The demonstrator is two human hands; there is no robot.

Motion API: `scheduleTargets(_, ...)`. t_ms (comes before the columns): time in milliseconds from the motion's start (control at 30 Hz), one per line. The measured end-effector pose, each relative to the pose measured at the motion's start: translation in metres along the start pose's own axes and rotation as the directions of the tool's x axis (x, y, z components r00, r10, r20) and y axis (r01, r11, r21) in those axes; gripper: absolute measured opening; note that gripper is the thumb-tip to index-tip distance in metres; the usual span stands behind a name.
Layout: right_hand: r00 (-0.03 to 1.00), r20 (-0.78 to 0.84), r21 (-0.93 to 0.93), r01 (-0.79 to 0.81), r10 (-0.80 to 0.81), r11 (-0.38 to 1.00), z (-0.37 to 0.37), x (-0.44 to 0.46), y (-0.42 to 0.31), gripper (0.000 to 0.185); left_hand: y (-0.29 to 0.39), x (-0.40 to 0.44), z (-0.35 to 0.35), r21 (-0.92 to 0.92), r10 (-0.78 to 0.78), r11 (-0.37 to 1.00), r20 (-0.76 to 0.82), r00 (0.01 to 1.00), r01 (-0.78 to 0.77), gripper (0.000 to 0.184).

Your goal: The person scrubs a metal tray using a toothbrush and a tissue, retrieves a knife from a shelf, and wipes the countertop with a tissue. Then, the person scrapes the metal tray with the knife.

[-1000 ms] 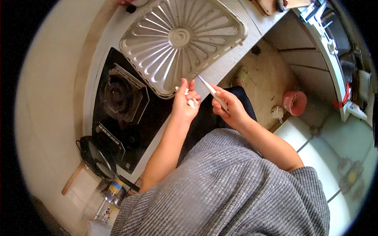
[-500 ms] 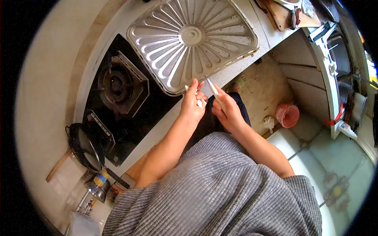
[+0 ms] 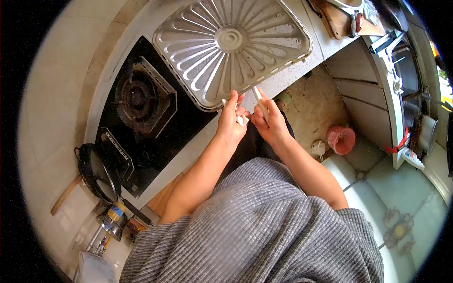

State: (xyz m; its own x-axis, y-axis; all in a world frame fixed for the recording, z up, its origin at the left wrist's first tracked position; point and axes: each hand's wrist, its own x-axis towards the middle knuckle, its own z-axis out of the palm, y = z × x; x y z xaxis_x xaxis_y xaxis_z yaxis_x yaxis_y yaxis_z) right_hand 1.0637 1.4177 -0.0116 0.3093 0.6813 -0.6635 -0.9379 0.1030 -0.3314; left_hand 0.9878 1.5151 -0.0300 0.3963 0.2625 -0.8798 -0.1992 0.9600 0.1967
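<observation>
My left hand (image 3: pixel 232 120) is closed around a crumpled white piece (image 3: pixel 242 120) that looks like tissue; bits of it show between the fingers. Just to its right, my right hand (image 3: pixel 271 121) grips a slim white tool (image 3: pixel 260 104), its tip pointing up and away from me. What kind of tool it is cannot be made out. Both hands are close together at the near edge of a large square metal tray (image 3: pixel 207 92) with ridges fanning out from a round centre. Whether the fingers touch the tray is unclear.
Left of the tray is a black gas hob (image 3: pixel 155 151) with a burner (image 3: pixel 138 98). A black pan (image 3: pixel 96 172) leans by the wall. A cutting board (image 3: pixel 337 23) with knives lies at the upper right. On the floor stands a red bucket (image 3: pixel 341 140).
The white tool in my right hand has tilted more upright, and that hand has shifted slightly left. My left hand still holds the white piece. The whole view has moved slightly.
</observation>
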Motion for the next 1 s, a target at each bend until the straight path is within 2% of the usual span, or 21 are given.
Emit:
scheduleTargets(33,0.998,-0.056,0.033,-0.004,0.006,0.999,0.005,0.001,-0.001,0.05,0.0,-0.002,0.001,0.0,0.007,1.0,-0.007,1.0,-0.007,0.031)
scheduleTargets(67,1.0,-0.025,0.065,-0.006,0.007,0.998,-0.003,0.002,0.009,0.05,0.001,-0.005,0.004,0.002,0.013,1.0,-0.013,1.0,-0.013,0.031)
scheduleTargets(100,0.988,0.152,-0.048,-0.02,0.027,0.999,-0.012,-0.01,0.004,0.048,0.002,-0.007,0.008,0.001,0.016,1.0,-0.018,1.0,-0.016,0.031)
scheduleTargets(167,0.998,0.049,-0.136,-0.025,0.032,0.99,-0.01,-0.03,0.005,0.046,0.003,-0.007,0.008,0.011,0.021,1.0,-0.042,0.999,-0.02,0.03)
scheduleTargets(267,0.999,0.007,-0.242,-0.032,0.035,0.97,-0.01,-0.03,0.001,0.051,0.004,-0.004,0.005,0.018,0.031,0.999,-0.043,0.999,-0.03,0.03)
scheduleTargets(400,0.998,0.024,-0.11,0.064,-0.062,0.992,-0.002,0.006,0.002,0.042,0.002,-0.001,0.001,0.024,0.014,1.0,-0.016,1.0,-0.014,0.029)
scheduleTargets(467,0.998,0.031,-0.111,0.059,-0.056,0.992,-0.003,0.001,0.004,0.042,0.003,-0.004,0.007,0.032,0.049,0.998,-0.046,0.998,-0.047,0.03)
scheduleTargets(600,0.999,0.033,-0.205,0.048,-0.042,0.978,-0.007,-0.024,0.009,0.045,0.004,-0.005,0.005,0.01,0.019,1.0,-0.024,1.0,-0.019,0.03)
scheduleTargets(700,1.0,0.009,-0.197,0.012,-0.011,0.98,-0.005,-0.033,0.007,0.047,0.004,-0.004,0.007,-0.002,0.022,1.0,-0.022,1.0,-0.022,0.029)
scheduleTargets(733,0.998,0.015,-0.202,0.064,-0.062,0.977,-0.008,-0.023,0.009,0.047,0.003,-0.004,0.007,0.003,0.025,1.0,-0.018,1.0,-0.025,0.029)
scheduleTargets(767,0.996,0.035,-0.173,0.082,-0.077,0.981,-0.009,-0.014,0.005,0.045,0.003,-0.005,0.005,0.012,0.029,1.0,-0.015,0.999,-0.028,0.028)
scheduleTargets(833,0.992,-0.075,-0.03,0.101,-0.103,0.994,-0.002,0.012,0.002,0.045,0.003,-0.006,0.004,0.016,0.026,1.0,-0.004,1.0,-0.026,0.03)
scheduleTargets(867,0.996,-0.052,0.0,0.075,-0.075,0.997,-0.001,0.018,-0.001,0.045,0.003,-0.006,0.005,0.02,0.022,1.0,0.003,1.0,-0.022,0.031)
scheduleTargets(967,0.995,0.058,-0.166,0.084,-0.076,0.983,-0.008,0.001,0.005,0.045,0.001,-0.002,0.004,-0.014,0.056,0.998,-0.01,0.998,-0.056,0.031)
scheduleTargets(1000,0.999,0.027,-0.144,0.021,-0.017,0.989,-0.008,-0.008,0.006,0.044,0.002,-0.002,0.005,-0.013,0.048,0.999,-0.018,0.999,-0.049,0.031)
